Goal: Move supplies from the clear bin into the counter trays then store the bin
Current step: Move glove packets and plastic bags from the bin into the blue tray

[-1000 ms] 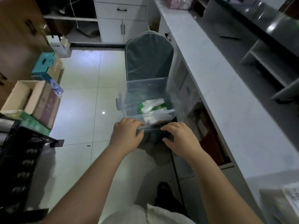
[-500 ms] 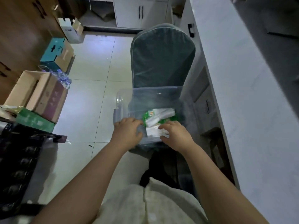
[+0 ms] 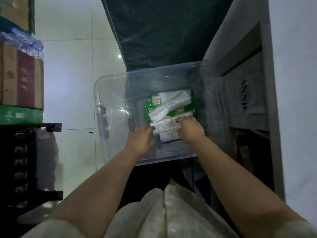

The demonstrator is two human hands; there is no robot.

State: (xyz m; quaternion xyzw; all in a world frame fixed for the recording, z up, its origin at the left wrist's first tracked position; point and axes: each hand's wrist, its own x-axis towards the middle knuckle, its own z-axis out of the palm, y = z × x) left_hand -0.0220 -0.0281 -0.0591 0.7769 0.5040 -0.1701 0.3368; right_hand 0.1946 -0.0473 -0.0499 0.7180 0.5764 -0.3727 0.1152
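Note:
The clear bin (image 3: 113, 103) sits on a dark chair seat right below me. Inside lie white packets (image 3: 164, 125) and a green-and-white pack (image 3: 187, 109) with a bundle of clear-wrapped white items (image 3: 176, 99) on top. Both of my hands are down inside the bin. My left hand (image 3: 140, 140) rests at the near left of the pile, fingertips touching a white packet. My right hand (image 3: 189, 128) lies on the white packets, fingers curled onto them; a firm grip cannot be seen. No counter trays are in view.
The chair's dark backrest (image 3: 163, 31) rises behind the bin. A grey counter (image 3: 295, 100) with cabinet fronts runs along the right. Stacked cardboard boxes (image 3: 20, 76) and a black rack (image 3: 18, 169) stand on the left over white floor tiles (image 3: 72, 83).
My hands went from the bin's near rim down inside it onto the packets. My head has leaned forward and down, so the bin fills more of the view.

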